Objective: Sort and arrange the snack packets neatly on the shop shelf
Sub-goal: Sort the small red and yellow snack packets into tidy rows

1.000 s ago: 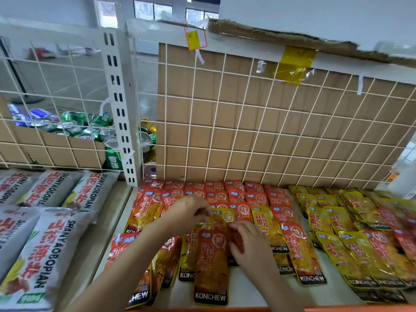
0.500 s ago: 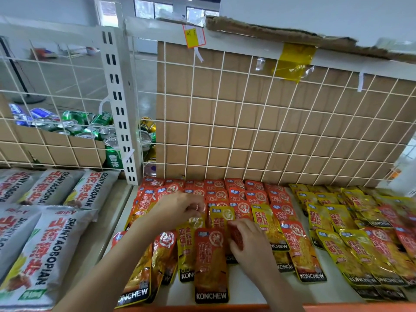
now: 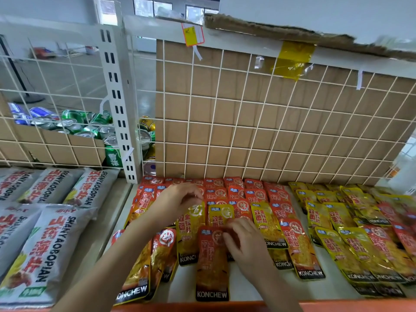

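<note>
White shelf (image 3: 184, 287) board with a wire grid (image 3: 246, 122) at its back carries the snack packets in loose rows; red ones lie beyond and around both hands, and yellow ones (image 3: 337, 221) lie well to the right of the right hand. Big grey bags (image 3: 51, 244) lie to the left of the left hand. The left hand (image 3: 180, 201) reaches forward with the wrist low and the fingers curled down, and it pinches the top edge of a yellow packet (image 3: 190, 233) just below it. The right hand (image 3: 245, 239) lies nearer to the person, palm down, with the fingers bent on the upper end of a red packet (image 3: 211, 266); it seems to pinch that end, though the thumb is hidden. I judge that these packets are light, flat and soft, with a shiny film that slides easily over its neighbours. The sealed top edge is probably the best place to hold, because the filled middle bends and the whole row may move when one packet is pushed.
</note>
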